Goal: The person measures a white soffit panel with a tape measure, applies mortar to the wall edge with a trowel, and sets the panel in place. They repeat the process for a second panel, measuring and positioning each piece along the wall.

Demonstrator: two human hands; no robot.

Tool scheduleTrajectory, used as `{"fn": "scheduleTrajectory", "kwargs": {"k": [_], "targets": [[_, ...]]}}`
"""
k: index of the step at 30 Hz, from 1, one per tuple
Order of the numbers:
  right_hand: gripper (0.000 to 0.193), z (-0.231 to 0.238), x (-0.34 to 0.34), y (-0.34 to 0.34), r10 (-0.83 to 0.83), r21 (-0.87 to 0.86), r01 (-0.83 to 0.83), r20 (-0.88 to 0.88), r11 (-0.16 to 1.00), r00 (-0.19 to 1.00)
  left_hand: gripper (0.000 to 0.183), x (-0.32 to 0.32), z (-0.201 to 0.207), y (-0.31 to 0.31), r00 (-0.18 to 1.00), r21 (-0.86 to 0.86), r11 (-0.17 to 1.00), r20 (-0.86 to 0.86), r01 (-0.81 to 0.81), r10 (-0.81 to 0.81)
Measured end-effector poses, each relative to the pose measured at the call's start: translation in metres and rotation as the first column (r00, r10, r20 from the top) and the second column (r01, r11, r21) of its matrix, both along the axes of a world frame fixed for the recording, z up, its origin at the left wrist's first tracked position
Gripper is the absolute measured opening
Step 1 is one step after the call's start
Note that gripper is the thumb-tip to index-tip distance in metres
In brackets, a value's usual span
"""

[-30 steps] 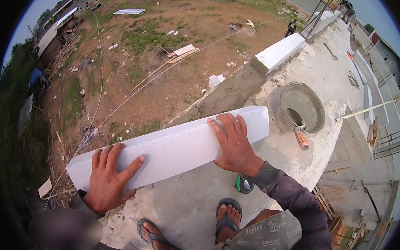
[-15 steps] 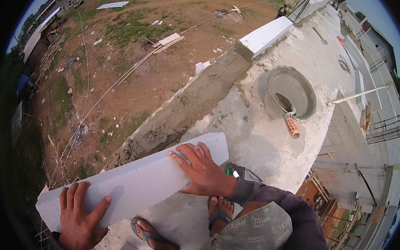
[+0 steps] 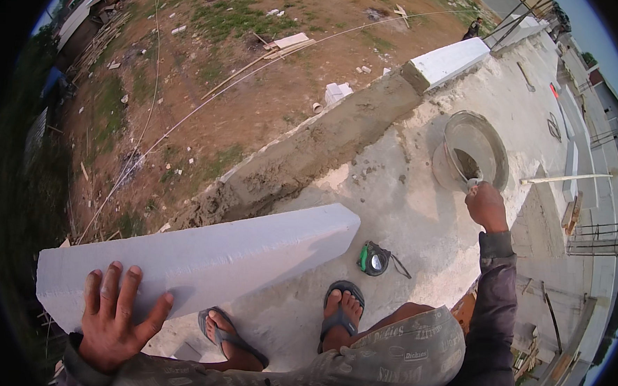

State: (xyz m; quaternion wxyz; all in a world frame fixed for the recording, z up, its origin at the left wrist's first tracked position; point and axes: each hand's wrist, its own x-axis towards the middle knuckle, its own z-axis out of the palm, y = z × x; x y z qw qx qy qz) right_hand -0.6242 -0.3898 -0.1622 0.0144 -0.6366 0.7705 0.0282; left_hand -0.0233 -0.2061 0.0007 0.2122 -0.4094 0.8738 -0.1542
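Note:
A long white lightweight concrete block (image 3: 250,249) lies at a slant at the lower left, its far end toward the middle. Flat on its near end rests my left hand (image 3: 115,322), fingers spread and not wrapped round it. At the right, my right hand (image 3: 487,206) is closed round the handle of a trowel (image 3: 467,163), whose blade dips into a grey mortar bucket (image 3: 444,162). A strip of wet mortar (image 3: 332,142) runs along the slab's outer edge, beyond the block. Where that strip ends, another white block (image 3: 450,60) stands on the edge.
A tape measure (image 3: 374,258) lies on the concrete slab (image 3: 405,219) near my sandalled feet. Past the mortar strip, the slab drops to the dirt ground (image 3: 217,69). Another drop lies at the right, beside a pale pole (image 3: 568,178). A person (image 3: 473,28) is far off.
My right hand has left the block and moved right and away to the trowel handle in the bucket. My left hand stays on the block. The tape measure is now uncovered.

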Motion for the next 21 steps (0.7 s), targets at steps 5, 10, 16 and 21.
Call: {"fn": "scheduleTrajectory", "kwargs": {"k": [5, 10, 16, 21], "targets": [[0.028, 0.022, -0.013, 0.054, -0.022, -0.094, 0.024, 0.031, 0.995, 0.999, 0.047, 0.008, -0.004, 0.003, 1.000, 0.001, 1.000, 0.023, 0.009, -0.009], [0.031, 0.023, -0.016, 0.079, 0.030, -0.338, 0.043, 0.207, 0.940, 0.978, 0.047, 0.012, -0.004, -0.005, 1.000, 0.029, 0.999, -0.007, -0.023, 0.023], [0.032, 0.007, -0.022, 0.080, -0.023, -0.479, 0.162, 0.282, 0.863, 0.959, 0.044, 0.004, -0.007, -0.007, 0.990, 0.025, 0.999, -0.131, -0.039, 0.042], [0.027, -0.019, -0.028, 0.064, -0.138, -0.343, 0.190, 0.172, 0.920, 0.975, 0.044, 0.006, -0.003, -0.009, 0.994, 0.051, 0.997, -0.091, -0.059, 0.064]]}}
